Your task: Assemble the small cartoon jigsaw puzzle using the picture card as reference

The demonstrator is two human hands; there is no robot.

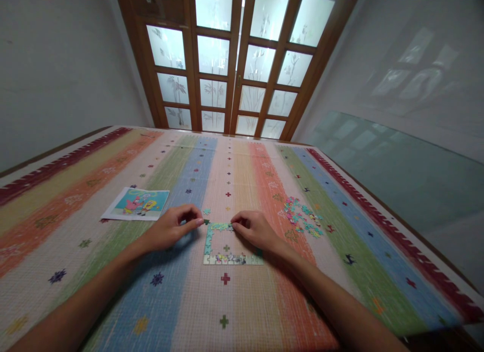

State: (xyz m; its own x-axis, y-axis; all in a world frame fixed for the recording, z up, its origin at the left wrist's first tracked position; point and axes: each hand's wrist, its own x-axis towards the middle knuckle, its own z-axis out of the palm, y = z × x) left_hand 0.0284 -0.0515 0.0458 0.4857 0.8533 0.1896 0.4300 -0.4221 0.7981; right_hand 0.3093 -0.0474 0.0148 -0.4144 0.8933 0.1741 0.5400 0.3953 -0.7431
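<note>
While I watch the hands from far off, the left hand (174,226) is just beside the upper-left corner of a partly joined puzzle border (208,239), thumb and finger pinched together on what looks like a small dark piece (206,222). Right hand (257,231) touches the right end of the upper row (219,226), thumb and fingertip close together; I can't tell whether they clamp a piece or only press. Hands are apart from each other, upper row between them. Border lies flat on the cloth-covered tabletop (242,301): upper row, left column and lower row (230,259) show, bare cloth inside. Right side is partly behind the right hand, so I can't say what is joined there. One loose teal piece (206,211) lies just beyond the corner. Loose pile (293,211) off to the right, picture card (141,203) to the left.

Step in hand, my judgement: fitting or seating edge pieces along the upper row. Next move, as I read it, calls for a light fingertip grip, turning the piece until its tabs match, then pressing straight down while the other hand steadies the row
</note>
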